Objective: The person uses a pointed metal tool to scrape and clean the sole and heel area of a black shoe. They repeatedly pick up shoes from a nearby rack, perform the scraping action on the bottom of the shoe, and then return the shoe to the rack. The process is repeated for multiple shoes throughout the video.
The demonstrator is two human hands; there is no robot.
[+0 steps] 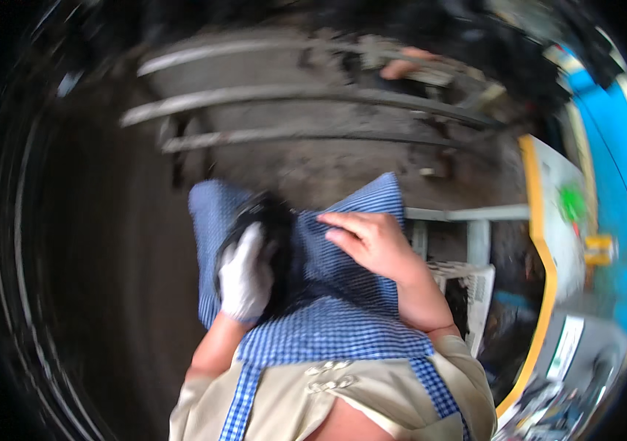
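Observation:
My left hand (pixel 246 283), in a white glove, grips a dark, shiny, rounded black thing (pixel 278 228) on my lap. Blur hides its exact kind, and the glove covers part of its left side. Bare and empty, my right hand (pixel 372 241) hovers over the right part of my lap, its fingers stretched forward and slightly apart. The fingertips are a little to the right of the black thing and do not touch it. Under both hands spreads a blue-and-white checked apron (pixel 335 331).
Several grey metal rails (pixel 284 94) run across in front of me. Beyond them shows another person's hand (pixel 407 62). At right, a worktable with a yellow edge (pixel 546 253) carries a green item (pixel 571 203) and a yellow item (pixel 599 250). A pale crate-like frame (pixel 481 309) stands below.

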